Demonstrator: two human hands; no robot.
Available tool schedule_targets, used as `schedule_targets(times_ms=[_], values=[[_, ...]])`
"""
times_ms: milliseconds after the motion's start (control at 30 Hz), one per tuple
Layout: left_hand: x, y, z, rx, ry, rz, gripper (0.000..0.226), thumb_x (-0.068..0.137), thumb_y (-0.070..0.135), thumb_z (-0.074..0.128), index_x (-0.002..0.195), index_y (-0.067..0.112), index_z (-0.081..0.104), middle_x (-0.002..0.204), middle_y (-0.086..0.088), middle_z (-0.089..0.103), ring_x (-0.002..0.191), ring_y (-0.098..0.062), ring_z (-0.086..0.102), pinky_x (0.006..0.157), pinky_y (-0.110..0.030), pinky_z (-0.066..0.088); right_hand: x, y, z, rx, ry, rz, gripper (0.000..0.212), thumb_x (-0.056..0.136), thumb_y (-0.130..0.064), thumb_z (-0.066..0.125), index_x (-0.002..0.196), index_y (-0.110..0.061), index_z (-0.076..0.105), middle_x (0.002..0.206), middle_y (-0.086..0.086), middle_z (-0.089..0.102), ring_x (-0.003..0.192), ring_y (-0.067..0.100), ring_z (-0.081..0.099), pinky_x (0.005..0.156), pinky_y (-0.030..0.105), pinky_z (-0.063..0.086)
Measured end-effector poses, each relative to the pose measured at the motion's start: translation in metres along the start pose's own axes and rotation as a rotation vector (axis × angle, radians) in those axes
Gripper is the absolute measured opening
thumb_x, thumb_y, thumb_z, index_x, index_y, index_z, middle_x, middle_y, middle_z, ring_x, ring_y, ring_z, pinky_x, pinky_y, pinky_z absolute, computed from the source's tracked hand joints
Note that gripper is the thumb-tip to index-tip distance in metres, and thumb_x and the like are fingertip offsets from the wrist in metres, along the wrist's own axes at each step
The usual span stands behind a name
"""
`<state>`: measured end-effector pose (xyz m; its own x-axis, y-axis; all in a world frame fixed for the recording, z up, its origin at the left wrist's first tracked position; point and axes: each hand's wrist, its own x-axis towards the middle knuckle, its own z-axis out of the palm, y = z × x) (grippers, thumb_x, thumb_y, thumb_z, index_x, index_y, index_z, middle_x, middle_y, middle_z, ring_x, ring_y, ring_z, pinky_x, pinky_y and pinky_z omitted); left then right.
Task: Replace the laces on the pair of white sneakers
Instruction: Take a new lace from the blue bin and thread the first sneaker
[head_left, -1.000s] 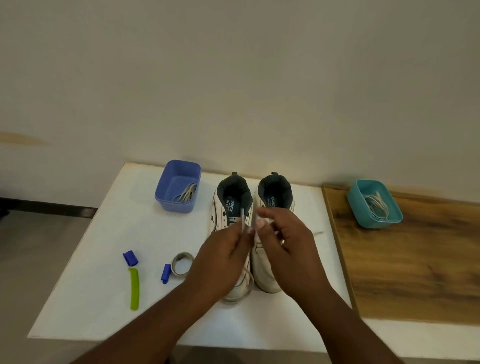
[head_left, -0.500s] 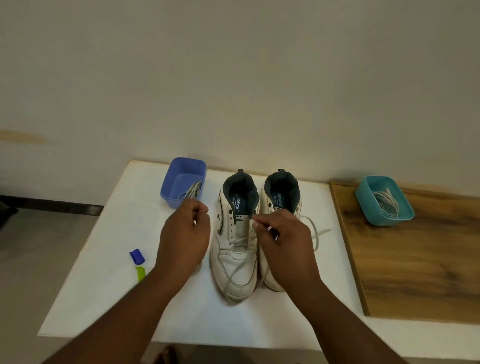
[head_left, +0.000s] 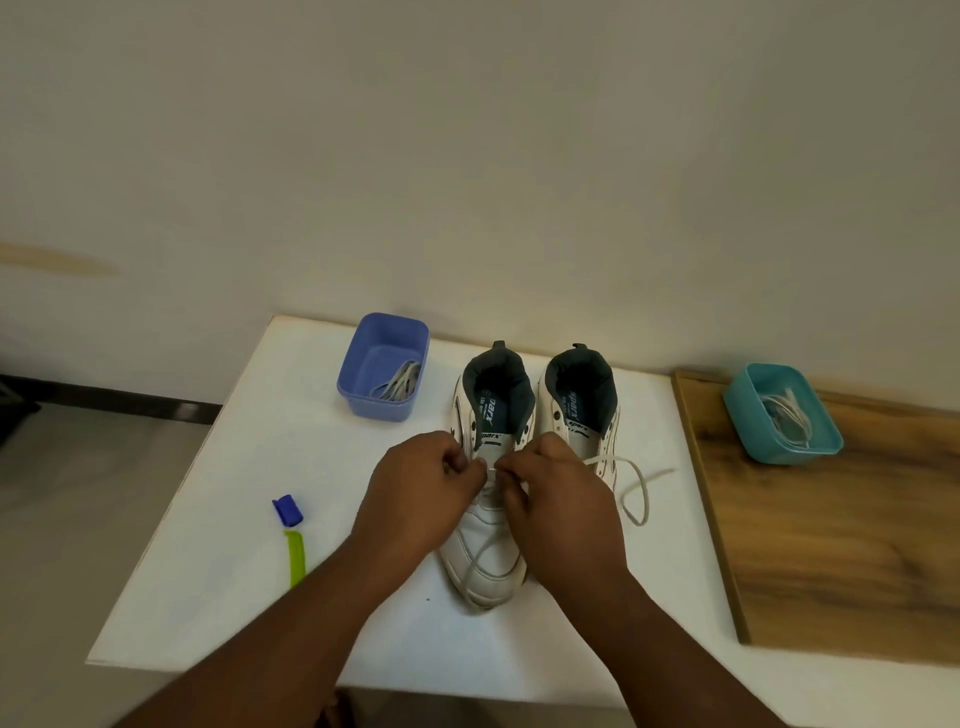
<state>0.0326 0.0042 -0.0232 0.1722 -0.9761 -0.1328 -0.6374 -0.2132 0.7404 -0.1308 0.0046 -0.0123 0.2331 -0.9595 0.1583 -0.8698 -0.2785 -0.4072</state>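
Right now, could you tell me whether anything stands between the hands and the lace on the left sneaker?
Nothing visible does: the left hand and right hand already pinch the lace over the left sneaker.

White sneakers (head_left: 485, 551), dark collars; blue tub (head_left: 383, 366); teal tub (head_left: 779, 413); wood-grain board (head_left: 841, 545).

I read "sparx" on the insole of the right sneaker (head_left: 576, 400), just beside the left sneaker (head_left: 491, 415), and again in small dark letters on that right shoe's tongue tab below the insole print. On the left sneaker's insole I make out only "parx", with a smaller line beside it too blurred to read; its tongue tab also carries "sparx". I see no other legible text.
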Motion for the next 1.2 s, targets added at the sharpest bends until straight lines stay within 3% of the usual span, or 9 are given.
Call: schedule_targets(times_ms=[167, 333, 500, 733, 833, 900, 1000, 1067, 1200], values=[[0.004, -0.009, -0.002, -0.151, -0.077, 0.010, 0.030, 0.090, 0.037, 0.069, 0.067, 0.018, 0.069, 0.062, 0.003, 0.068, 0.061, -0.013, 0.065, 0.070, -0.041, 0.057, 0.002, -0.002, 0.008, -0.046, -0.017, -0.026, 0.018, 0.097, -0.028, 0.058, 0.088, -0.027, 0.074, 0.088, -0.007, 0.049, 0.069, 0.011, 0.054, 0.057, 0.033, 0.049], [0.003, -0.006, -0.008, -0.372, -0.174, -0.072, 0.024, 0.093, 0.028, 0.070, 0.072, 0.016, 0.075, 0.067, -0.004, 0.073, 0.065, -0.022, 0.071, 0.076, -0.046, 0.062, 0.005, -0.001, 0.010, -0.022, -0.039, -0.069, 0.015, 0.095, -0.024, 0.063, 0.087, -0.025, 0.075, 0.085, -0.008, 0.048, 0.072, 0.012, 0.052, 0.057, 0.027, 0.044], [0.003, -0.004, -0.012, -0.454, -0.205, -0.120, 0.022, 0.093, 0.024, 0.071, 0.076, 0.011, 0.076, 0.070, -0.008, 0.074, 0.063, -0.019, 0.069, 0.074, -0.038, 0.063, 0.008, 0.003, 0.010, 0.023, -0.059, -0.107, 0.018, 0.093, -0.028, 0.057, 0.085, -0.027, 0.074, 0.084, -0.009, 0.049, 0.076, 0.012, 0.052, 0.060, 0.037, 0.050], [0.003, -0.007, -0.013, -0.466, -0.229, -0.116, 0.022, 0.094, 0.024, 0.070, 0.078, 0.010, 0.076, 0.070, -0.007, 0.074, 0.063, -0.016, 0.069, 0.073, -0.035, 0.062, 0.007, 0.001, 0.010, 0.108, -0.043, -0.094, 0.012, 0.092, -0.024, 0.066, 0.089, -0.029, 0.076, 0.086, -0.012, 0.053, 0.080, 0.009, 0.053, 0.063, 0.028, 0.046], [0.004, -0.008, -0.012, -0.447, -0.230, -0.094, 0.023, 0.094, 0.024, 0.070, 0.078, 0.010, 0.076, 0.069, -0.007, 0.074, 0.061, -0.017, 0.069, 0.071, -0.034, 0.061, 0.006, 0.000, 0.013, 0.104, -0.029, -0.066, 0.012, 0.092, -0.024, 0.066, 0.087, -0.028, 0.077, 0.085, -0.011, 0.054, 0.078, 0.010, 0.054, 0.062, 0.031, 0.048], [0.005, -0.009, -0.012, -0.407, -0.239, -0.073, 0.023, 0.096, 0.024, 0.068, 0.080, 0.009, 0.076, 0.071, -0.008, 0.074, 0.066, -0.023, 0.072, 0.072, -0.034, 0.062, 0.006, 0.000, 0.014, 0.106, -0.024, -0.052, 0.012, 0.091, -0.022, 0.068, 0.086, -0.026, 0.078, 0.084, -0.009, 0.054, 0.077, 0.011, 0.054, 0.062, 0.031, 0.049], [0.006, -0.014, -0.015, -0.395, -0.307, -0.078, 0.011, 0.094, 0.007, 0.066, 0.092, 0.009, 0.076, 0.079, -0.010, 0.076, 0.078, -0.027, 0.074, 0.076, -0.032, 0.062, 0.008, 0.000, 0.014, 0.099, -0.042, -0.070, 0.013, 0.090, -0.017, 0.069, 0.086, -0.024, 0.079, 0.084, -0.006, 0.054, 0.078, 0.014, 0.055, 0.062, 0.030, 0.048], [0.008, -0.017, -0.015, -0.333, -0.310, -0.056, 0.014, 0.086, 0.004, 0.073, 0.096, 0.014, 0.077, 0.081, -0.005, 0.077, 0.078, -0.020, 0.074, 0.077, -0.028, 0.061, 0.009, -0.001, 0.013, 0.075, -0.062, -0.086, 0.014, 0.090, -0.015, 0.068, 0.085, -0.023, 0.079, 0.083, -0.005, 0.054, 0.077, 0.015, 0.054, 0.062, 0.031, 0.047], [0.008, -0.016, -0.010, -0.255, -0.242, -0.036, 0.015, 0.077, 0.018, 0.086, 0.089, 0.021, 0.077, 0.078, 0.001, 0.076, 0.072, -0.009, 0.072, 0.074, -0.022, 0.058, 0.009, -0.002, 0.011, 0.015, -0.072, -0.100, 0.016, 0.090, -0.014, 0.067, 0.081, -0.022, 0.077, 0.081, -0.002, 0.052, 0.074, 0.016, 0.053, 0.059, 0.029, 0.042]])
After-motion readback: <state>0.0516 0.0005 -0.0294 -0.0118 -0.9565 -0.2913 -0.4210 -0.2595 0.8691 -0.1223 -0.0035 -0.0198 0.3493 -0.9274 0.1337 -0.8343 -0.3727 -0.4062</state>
